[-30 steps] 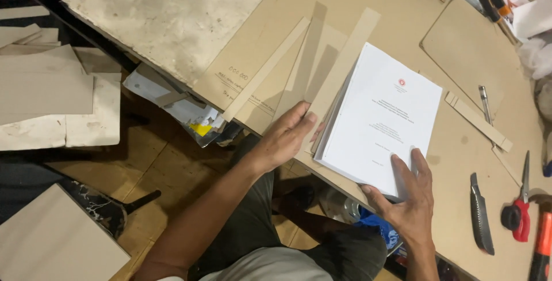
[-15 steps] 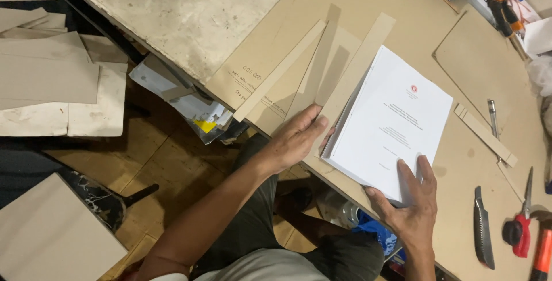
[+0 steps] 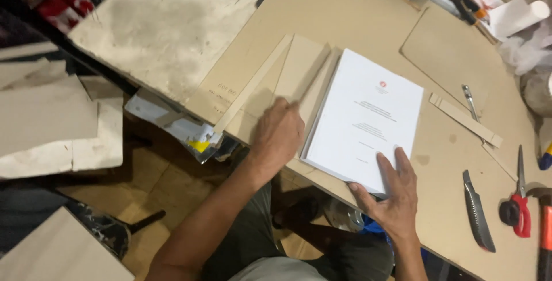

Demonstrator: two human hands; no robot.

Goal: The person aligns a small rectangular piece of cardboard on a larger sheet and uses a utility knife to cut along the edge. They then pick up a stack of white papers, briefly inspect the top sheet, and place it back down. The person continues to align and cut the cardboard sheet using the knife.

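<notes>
On the brown board-covered worktable [image 3: 368,16], near its front edge, lies a thick stack of white pages [image 3: 365,117] with small printed lines and a red mark on its top sheet; the right hand [image 3: 391,197] rests flat on its near corner with fingers spread, while the left hand [image 3: 279,134] presses, fingers curled loosely, on the cardboard strips [image 3: 299,74] just beside the stack's left edge. Further right on the table lie a knife [image 3: 478,219], red-handled scissors [image 3: 517,200], a pen [image 3: 470,101] and another cardboard strip [image 3: 466,119], and below the table edge the wooden floor [image 3: 155,183] holds pale board offcuts [image 3: 52,120].
</notes>
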